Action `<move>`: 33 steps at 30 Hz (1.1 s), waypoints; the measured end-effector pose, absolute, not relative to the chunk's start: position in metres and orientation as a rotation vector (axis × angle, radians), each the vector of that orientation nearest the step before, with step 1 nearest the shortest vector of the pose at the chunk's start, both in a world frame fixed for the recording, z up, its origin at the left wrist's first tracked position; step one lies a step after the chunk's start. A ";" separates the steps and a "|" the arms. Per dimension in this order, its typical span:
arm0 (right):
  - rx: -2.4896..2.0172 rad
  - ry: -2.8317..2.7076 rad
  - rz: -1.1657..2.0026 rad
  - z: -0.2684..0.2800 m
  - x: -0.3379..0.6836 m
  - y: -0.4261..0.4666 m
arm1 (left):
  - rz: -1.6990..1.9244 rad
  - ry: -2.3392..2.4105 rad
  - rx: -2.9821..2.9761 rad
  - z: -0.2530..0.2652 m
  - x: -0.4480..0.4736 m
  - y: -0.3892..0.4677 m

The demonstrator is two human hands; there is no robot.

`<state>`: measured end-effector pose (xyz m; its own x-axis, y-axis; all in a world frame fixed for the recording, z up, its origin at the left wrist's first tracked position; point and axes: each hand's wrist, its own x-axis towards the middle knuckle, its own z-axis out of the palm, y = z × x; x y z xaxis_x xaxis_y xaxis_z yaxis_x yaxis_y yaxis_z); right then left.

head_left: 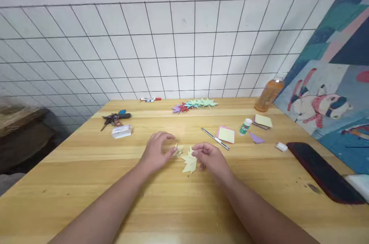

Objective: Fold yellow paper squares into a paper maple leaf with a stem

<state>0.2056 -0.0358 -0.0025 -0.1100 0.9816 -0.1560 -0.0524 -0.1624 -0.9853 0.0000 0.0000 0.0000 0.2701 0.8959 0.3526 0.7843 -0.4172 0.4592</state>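
My right hand (212, 159) has its thumb and fingertips closed on the right edge of a pale yellow folded-paper leaf (189, 162) with pointed tips. Left of it lies a smaller pale yellow folded paper piece (178, 150). My left hand (156, 151) is curved beside that piece, thumb and forefinger apart. Its thumb tip is at the small piece; whether it presses on it I cannot tell. Farther back, a row of folded-paper leaves (198, 103) in purple, red, blue and green lies on the wooden table (161, 213).
Right of my hands are a penknife-like silver tool (215, 139), sticky notes (226, 135), a glue stick (245, 126), a purple paper triangle (256, 138), an eraser (281, 146), and a dark phone-like slab (324, 171). A bottle (268, 94) stands behind. Keys (112, 119) and a white box (121, 131) lie left.
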 end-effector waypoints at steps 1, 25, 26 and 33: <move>-1.235 -1.163 1.430 -0.002 0.208 -0.035 | 0.800 1.563 2.337 -0.004 -0.002 0.002; -1.208 -1.725 1.143 -0.003 0.205 -0.050 | 0.873 1.299 1.779 -0.004 0.024 -0.014; -1.186 -1.727 1.160 -0.003 0.204 -0.051 | 0.888 1.296 1.767 -0.003 0.027 -0.018; -1.165 -1.549 1.223 -0.004 0.199 -0.048 | 0.876 1.140 1.670 -0.006 0.037 -0.029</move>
<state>0.1991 -0.0485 -0.0039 -0.2313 0.9712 0.0577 0.1695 0.0986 -0.9806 0.0373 -0.0294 -0.0056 0.3223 0.9446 0.0623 0.3034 -0.1654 0.9384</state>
